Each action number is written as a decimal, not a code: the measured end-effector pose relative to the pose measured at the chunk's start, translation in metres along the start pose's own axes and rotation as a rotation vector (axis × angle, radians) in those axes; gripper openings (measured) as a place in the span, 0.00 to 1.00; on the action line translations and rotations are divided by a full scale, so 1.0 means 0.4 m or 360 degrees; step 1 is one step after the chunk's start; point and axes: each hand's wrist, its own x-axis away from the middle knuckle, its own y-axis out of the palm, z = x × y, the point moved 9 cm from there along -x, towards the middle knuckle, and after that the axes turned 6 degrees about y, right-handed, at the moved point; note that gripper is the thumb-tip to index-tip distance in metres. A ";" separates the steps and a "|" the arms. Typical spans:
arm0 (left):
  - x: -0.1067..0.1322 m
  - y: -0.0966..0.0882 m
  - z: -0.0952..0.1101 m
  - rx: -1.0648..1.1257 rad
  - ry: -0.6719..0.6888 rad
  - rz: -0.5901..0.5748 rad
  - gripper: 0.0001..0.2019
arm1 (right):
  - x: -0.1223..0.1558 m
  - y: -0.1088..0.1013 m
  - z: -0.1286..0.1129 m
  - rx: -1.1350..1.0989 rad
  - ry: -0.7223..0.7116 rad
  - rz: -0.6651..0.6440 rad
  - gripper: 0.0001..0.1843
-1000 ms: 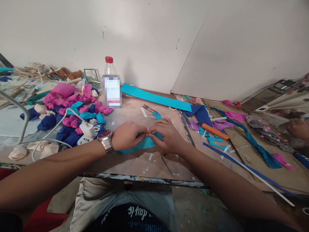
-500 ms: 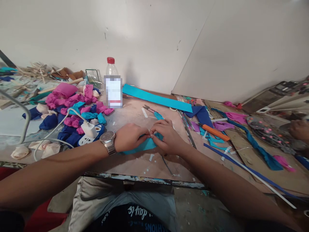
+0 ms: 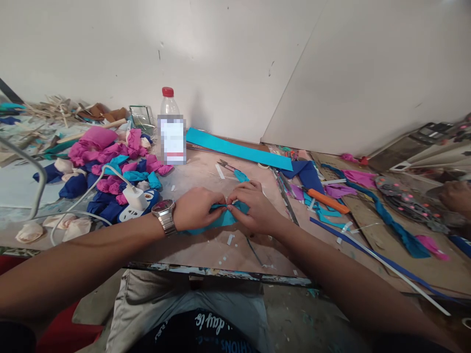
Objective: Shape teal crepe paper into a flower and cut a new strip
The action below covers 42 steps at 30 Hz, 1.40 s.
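Note:
A turquoise fabric strip (image 3: pixel 217 223) lies low over the table, partly hidden beneath my hands. My left hand (image 3: pixel 198 208), with a metal watch on its wrist, pinches the strip's upper edge between thumb and forefinger. Close against it, my right hand (image 3: pixel 253 206) pinches the same edge, and the fingertips of both hands nearly meet. Just beyond the hands lie small snips (image 3: pixel 228 166) with a turquoise scrap by their handle. A thin dark strand (image 3: pixel 255 252) and a small white strip (image 3: pixel 230 239) rest in front of them.
Crumpled pink, blue and turquoise fabric bundles (image 3: pixel 99 147) crowd the left, beside a power strip (image 3: pixel 136 208). A red-capped bottle (image 3: pixel 171 137) stands behind. A long turquoise strip (image 3: pixel 239 149) lies near the wall. An orange cutter (image 3: pixel 327 200) is on the right; another person's hand (image 3: pixel 456 198) shows far right.
My fingertips have shifted slightly along the turquoise fabric strip, and its folded edge now shows between them. The rest stays in place apart from a small camera shift.

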 end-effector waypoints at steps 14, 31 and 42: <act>0.001 0.009 -0.001 -0.0078 -0.0055 -0.0048 0.13 | 0.002 0.023 -0.011 0.0056 -0.0050 -0.0077 0.04; -0.002 0.008 -0.016 0.0492 -0.0113 -0.0121 0.14 | 0.002 -0.006 -0.010 0.0148 -0.0110 0.0019 0.05; -0.003 0.018 -0.023 0.0551 -0.0083 -0.0175 0.17 | 0.001 -0.001 -0.001 0.0031 -0.0123 -0.0023 0.05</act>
